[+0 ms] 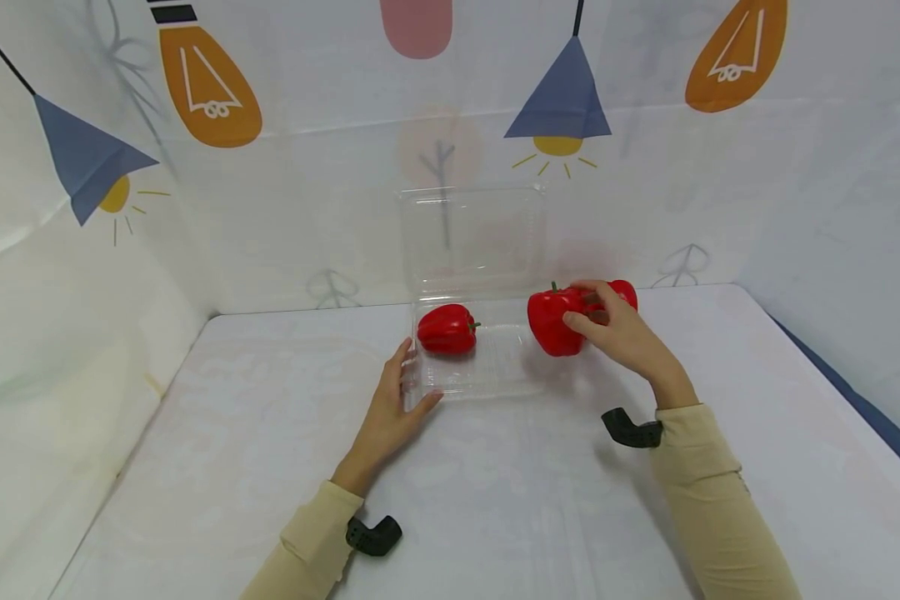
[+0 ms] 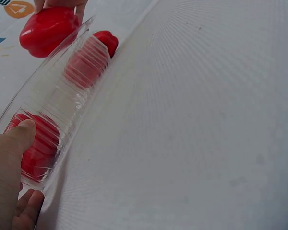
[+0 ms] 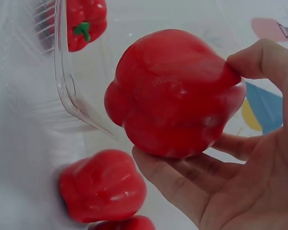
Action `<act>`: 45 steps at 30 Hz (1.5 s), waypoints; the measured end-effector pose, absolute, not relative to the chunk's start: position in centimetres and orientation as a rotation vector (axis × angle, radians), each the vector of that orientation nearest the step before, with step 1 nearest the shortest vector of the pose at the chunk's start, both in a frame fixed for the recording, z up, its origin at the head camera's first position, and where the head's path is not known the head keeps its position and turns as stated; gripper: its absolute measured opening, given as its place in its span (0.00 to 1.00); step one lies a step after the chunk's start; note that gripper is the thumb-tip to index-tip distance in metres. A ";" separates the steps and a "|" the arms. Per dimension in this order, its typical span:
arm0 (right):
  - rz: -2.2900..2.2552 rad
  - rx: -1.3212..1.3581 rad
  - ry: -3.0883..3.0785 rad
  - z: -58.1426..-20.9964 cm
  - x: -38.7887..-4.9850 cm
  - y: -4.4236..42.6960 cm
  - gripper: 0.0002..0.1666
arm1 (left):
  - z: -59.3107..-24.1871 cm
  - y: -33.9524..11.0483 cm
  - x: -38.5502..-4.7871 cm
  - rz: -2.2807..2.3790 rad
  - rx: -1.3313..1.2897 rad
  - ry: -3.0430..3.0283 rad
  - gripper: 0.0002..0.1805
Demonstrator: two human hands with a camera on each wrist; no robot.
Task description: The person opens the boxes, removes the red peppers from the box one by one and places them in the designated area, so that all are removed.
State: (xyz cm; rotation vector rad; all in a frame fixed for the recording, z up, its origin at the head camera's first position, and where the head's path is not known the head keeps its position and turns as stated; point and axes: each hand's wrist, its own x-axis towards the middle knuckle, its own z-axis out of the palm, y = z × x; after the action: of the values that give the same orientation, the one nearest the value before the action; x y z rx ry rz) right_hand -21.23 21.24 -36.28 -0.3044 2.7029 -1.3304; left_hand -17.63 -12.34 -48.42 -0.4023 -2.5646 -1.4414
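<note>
A clear plastic box [image 1: 495, 379] with its lid [image 1: 472, 237] raised behind it holds one red pepper [image 1: 447, 330] at its left end. At the box's left front corner rests my left hand [image 1: 386, 417], thumb along the front wall and fingers at the side. My right hand [image 1: 622, 333] grips a second red pepper [image 1: 553, 321] by thumb and fingertips, raised over the box's right end. In the right wrist view this held pepper [image 3: 175, 96] hangs beside the box wall, above the table.
More red peppers lie right of the box, one [image 3: 103, 187] plain in the right wrist view and another [image 1: 624, 293] partly behind my right hand. A white cloth [image 1: 270, 433] covers the table. A printed curtain [image 1: 307, 183] stands behind.
</note>
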 end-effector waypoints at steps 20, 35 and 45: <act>-1.270 -0.268 2.677 -36.3 -21.5 23.7 0.36 | -48.6 -12.3 -17.6 -1.430 -0.396 -2.571 0.50; -1.183 -0.293 2.595 -36.3 -21.4 25.0 0.35 | -48.4 -12.2 -17.6 -1.434 -0.402 -2.578 0.49; -1.167 -0.281 2.522 -36.7 -21.4 25.5 0.38 | -48.3 -12.2 -17.6 -1.430 -0.395 -2.582 0.49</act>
State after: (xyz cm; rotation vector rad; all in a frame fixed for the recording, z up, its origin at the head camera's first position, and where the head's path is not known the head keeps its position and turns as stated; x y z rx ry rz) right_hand -21.43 25.52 -36.68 -0.2809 2.5224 -1.1674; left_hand -17.58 -12.22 -48.30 -0.3950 -2.5817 -1.4295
